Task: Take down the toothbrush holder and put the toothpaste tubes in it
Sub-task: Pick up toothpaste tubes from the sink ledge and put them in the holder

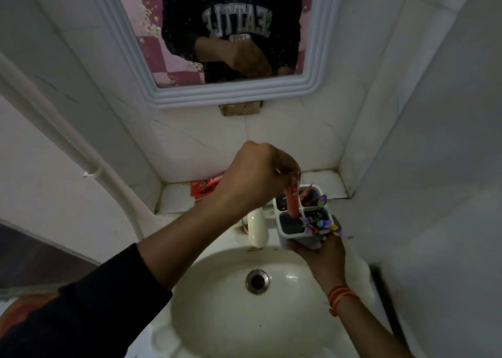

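- The left hand (260, 173) is clenched on the top end of a red toothpaste tube (292, 201), whose lower end dips into a front compartment of the toothbrush holder (304, 222).
- The right hand (317, 251) cups the holder from beneath, above the sink (217, 317).
- The tube looks soft and light, so it is best pinched near its stiffer end; the plastic holder looks rigid, light and perhaps slippery.
- Behind lies a tiled ledge (173, 197) under a mirror (217, 94); the room is cramped and dim.

Red toothpaste tube (292, 203) upright, tip inside white four-compartment toothbrush holder (304, 222).
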`<state>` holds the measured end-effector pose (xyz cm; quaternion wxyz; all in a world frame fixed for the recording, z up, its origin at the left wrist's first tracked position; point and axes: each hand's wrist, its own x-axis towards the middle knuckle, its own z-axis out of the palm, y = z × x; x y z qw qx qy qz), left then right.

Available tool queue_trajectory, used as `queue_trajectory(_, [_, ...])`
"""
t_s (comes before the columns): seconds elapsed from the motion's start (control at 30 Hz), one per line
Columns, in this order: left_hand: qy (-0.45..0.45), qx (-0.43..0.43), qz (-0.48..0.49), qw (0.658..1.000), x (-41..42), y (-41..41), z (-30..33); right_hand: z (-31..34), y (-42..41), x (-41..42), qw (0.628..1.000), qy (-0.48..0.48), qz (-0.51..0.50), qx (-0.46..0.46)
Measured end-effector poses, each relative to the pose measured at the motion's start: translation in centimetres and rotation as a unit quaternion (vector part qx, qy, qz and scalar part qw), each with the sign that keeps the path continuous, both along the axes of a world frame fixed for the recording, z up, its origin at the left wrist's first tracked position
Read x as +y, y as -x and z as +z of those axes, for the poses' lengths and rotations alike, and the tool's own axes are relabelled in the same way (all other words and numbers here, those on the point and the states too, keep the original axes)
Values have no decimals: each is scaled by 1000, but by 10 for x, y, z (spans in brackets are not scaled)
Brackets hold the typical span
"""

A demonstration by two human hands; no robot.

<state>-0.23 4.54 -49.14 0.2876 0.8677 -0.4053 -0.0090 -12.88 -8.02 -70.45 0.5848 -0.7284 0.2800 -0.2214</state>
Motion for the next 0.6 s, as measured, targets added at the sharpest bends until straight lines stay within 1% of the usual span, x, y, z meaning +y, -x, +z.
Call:
queue_trajectory(0.13, [-159, -14, -46, 986, -15, 8, -37, -11, -1, -4, 1000, -27, 11, -5])
queue_trajectory(0.2, [-213, -17, -62, 975, -19, 10, -44, -13, -1, -3, 1000, -21, 19, 5])
queue_trajectory(0.23, [-218, -4, -72, 973, -18, 8, -43, -12, -1, -3, 1000, -22, 12, -1])
queue_trajectory(0.27, [-201, 30, -77, 976, -18, 3, -40, -14, -2, -4, 1000, -24, 2, -4])
queue_trajectory(0.33, [-140, 112, -61, 982, -13, -14, -32, -12, -2, -2, 1000, -10, 0, -2])
queue_trajectory(0.37, [-110, 130, -42, 985, -10, -26, -30, -12, -2, -1, 1000, -1, -1, -2])
queue_trajectory(0.43, [-86, 118, 19, 989, -1, -51, -37, -14, -1, -2, 1000, 3, 1, 2])
queue_trajectory(0.5, [-108, 108, 78, 985, 13, -75, -54, -15, 0, -3, 1000, 10, 1, 2])
queue_trajectory(0.53, [-145, 95, 92, 981, 21, -84, -67, -15, 1, -4, 1000, 15, 4, 4])
queue_trajectory(0.6, [-241, 58, 75, 966, 36, -95, -92, -14, 0, -4, 1000, 14, 9, 6])
